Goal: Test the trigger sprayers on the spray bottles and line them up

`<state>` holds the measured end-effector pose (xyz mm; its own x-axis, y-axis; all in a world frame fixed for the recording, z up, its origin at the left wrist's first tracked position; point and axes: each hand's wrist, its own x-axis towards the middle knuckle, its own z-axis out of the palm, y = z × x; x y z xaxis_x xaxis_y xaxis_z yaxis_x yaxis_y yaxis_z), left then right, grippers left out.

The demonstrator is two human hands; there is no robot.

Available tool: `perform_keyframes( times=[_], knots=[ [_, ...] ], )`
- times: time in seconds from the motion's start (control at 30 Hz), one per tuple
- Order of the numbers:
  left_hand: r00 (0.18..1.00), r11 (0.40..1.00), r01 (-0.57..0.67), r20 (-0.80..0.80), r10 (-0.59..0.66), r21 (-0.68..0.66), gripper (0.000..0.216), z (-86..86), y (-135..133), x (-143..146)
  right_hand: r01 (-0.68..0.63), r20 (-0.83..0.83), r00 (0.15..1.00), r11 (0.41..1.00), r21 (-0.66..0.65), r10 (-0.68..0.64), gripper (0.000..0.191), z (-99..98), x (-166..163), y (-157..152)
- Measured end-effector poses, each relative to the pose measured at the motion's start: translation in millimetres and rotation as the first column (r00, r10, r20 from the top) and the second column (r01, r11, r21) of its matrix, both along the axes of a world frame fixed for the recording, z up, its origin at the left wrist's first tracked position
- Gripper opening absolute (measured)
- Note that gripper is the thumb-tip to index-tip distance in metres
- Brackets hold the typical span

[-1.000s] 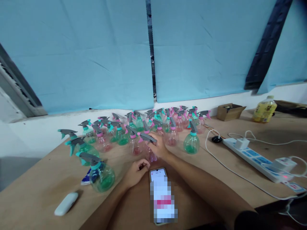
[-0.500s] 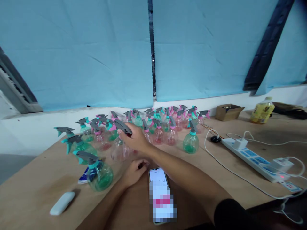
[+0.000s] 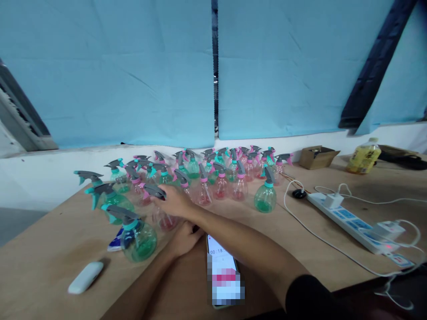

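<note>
**Setting a pink spray bottle down by its neck**

The right hand (image 3: pixel 173 202) reaches across the body to the left side of the bench (image 3: pixel 300 231), its grip clamped round the neck of a pink spray bottle (image 3: pixel 162 218) just under the grey trigger head. The bottle stands at the near edge of the cluster of spray bottles (image 3: pixel 213 178), its base at or very near the bench surface; whether it rests fully cannot be told. The left hand (image 3: pixel 185 238) lies loosely curled on the bench beside the phone (image 3: pixel 222 266), under the right forearm; its fingers look together, holding nothing that can be seen.

To do this well, the bottle should be kept upright by the neck, so the light body does not swing. The green spray bottle (image 3: pixel 138 238) stands just to the left and others crowd behind, so the base wants a bare patch of wood, clear of neighbouring triggers. Releasing straight upward is safest, I judge, since a sideways pull could tip the bottle or knock the row. The crossed forearm hangs near the phone and should stay lifted.

Further right lie a power strip (image 3: pixel 353 222) and its cables, well apart.
</note>
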<state>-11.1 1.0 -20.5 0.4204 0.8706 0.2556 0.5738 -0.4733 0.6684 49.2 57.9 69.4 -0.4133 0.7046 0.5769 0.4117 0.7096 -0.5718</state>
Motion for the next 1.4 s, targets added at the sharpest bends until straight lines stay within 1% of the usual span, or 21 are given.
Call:
perform_keyframes(
  times=[0.1,0.17,0.23,0.27,0.33,0.4,0.47,0.53,0.57,0.63,0.7,0.8,0.93,1.03,1.1,1.17,1.23,1.3,1.4],
  knots=[
    [0.999,0.999,0.036,0.009,-0.036,-0.003,0.024,1.9,0.3,0.5,0.015,0.028,1.000,1.000,0.009,-0.015,0.028,-1.3,0.3,1.8],
    [0.999,0.999,0.052,0.014,-0.052,-0.007,0.024,3.8,0.0,1.2,0.044,-0.009,0.999,0.998,0.040,-0.044,0.035,0.8,2.5,-0.8],
    [0.998,0.998,0.065,0.022,-0.065,-0.017,0.023,6.5,-1.0,2.1,0.122,-0.069,0.991,0.989,0.079,-0.116,0.042,6.3,7.6,-6.4],
    [0.997,0.997,0.072,0.026,-0.072,-0.023,0.023,8.1,-1.7,2.6,0.170,-0.097,0.982,0.980,0.099,-0.160,0.041,10.2,11.4,-9.4],
    [0.996,0.995,0.087,0.018,-0.087,-0.037,0.024,10.8,-3.2,3.5,0.258,-0.117,0.963,0.957,0.136,-0.243,0.033,18.9,20.9,-13.4],
    [0.996,0.995,0.087,-0.001,-0.087,-0.047,0.025,12.2,-4.1,3.9,0.347,-0.098,0.937,0.925,0.158,-0.335,0.028,26.6,31.4,-12.3],
    [0.997,0.996,0.071,-0.025,-0.072,-0.056,0.025,12.3,-4.5,3.9,0.428,-0.049,0.904,0.891,0.155,-0.425,0.032,30.3,41.2,-5.5],
    [0.998,0.997,0.049,-0.043,-0.052,-0.067,0.025,11.8,-4.4,3.8,0.466,0.035,0.880,0.876,0.123,-0.473,0.039,28.9,48.9,5.2],
    [0.998,0.996,0.043,-0.050,-0.047,-0.074,0.024,11.6,-4.5,3.7,0.466,0.088,0.876,0.880,0.093,-0.474,0.039,26.3,51.8,11.0],
    [0.997,0.996,0.039,-0.056,-0.044,-0.084,0.024,11.7,-4.7,3.5,0.448,0.175,0.878,0.894,0.019,-0.444,0.033,19.3,55.7,21.3],
    [0.997,0.995,0.042,-0.055,-0.047,-0.085,0.024,12.0,-5.0,3.3,0.431,0.185,0.889,0.902,-0.032,-0.419,0.027,12.4,58.3,28.1],
    [0.998,0.996,0.042,-0.037,-0.046,-0.083,0.024,12.1,-5.1,3.0,0.404,0.071,0.913,0.915,-0.019,-0.402,0.019,7.6,63.1,30.0],
    [0.998,0.995,0.045,-0.041,-0.049,-0.085,0.024,12.8,-5.3,3.3,0.330,-0.135,0.938,0.942,0.061,-0.320,0.016,11.2,76.1,22.0],
    [0.997,0.996,0.049,-0.052,-0.053,-0.081,0.022,14.6,-6.1,3.6,0.301,-0.254,0.928,0.950,0.080,-0.272,0.017,13.4,90.4,14.4],
    [0.996,0.995,0.058,-0.065,-0.063,-0.083,0.020,15.4,-6.2,3.1,0.300,-0.317,0.912,0.950,0.084,-0.260,0.018,11.6,100.9,10.5],
    [0.994,0.995,0.054,-0.086,-0.061,-0.081,0.018,15.0,-5.4,1.9,0.304,-0.365,0.896,0.948,0.089,-0.253,0.019,6.4,111.3,8.0],
    [0.994,0.997,0.024,-0.103,-0.032,-0.079,0.019,13.4,-4.0,0.5,0.314,-0.404,0.878,0.946,0.084,-0.256,0.018,-1.7,120.9,6.7],
    [0.995,0.997,-0.008,-0.102,-0.001,-0.081,0.020,11.5,-2.6,-0.7,0.312,-0.445,0.860,0.947,0.071,-0.250,0.019,-11.7,129.1,5.9],
    [0.996,0.995,-0.017,-0.085,0.009,-0.095,0.020,9.9,-1.7,-1.6,0.285,-0.515,0.827,0.958,0.041,-0.224,0.020,-27.9,137.9,3.8]
  ],
)
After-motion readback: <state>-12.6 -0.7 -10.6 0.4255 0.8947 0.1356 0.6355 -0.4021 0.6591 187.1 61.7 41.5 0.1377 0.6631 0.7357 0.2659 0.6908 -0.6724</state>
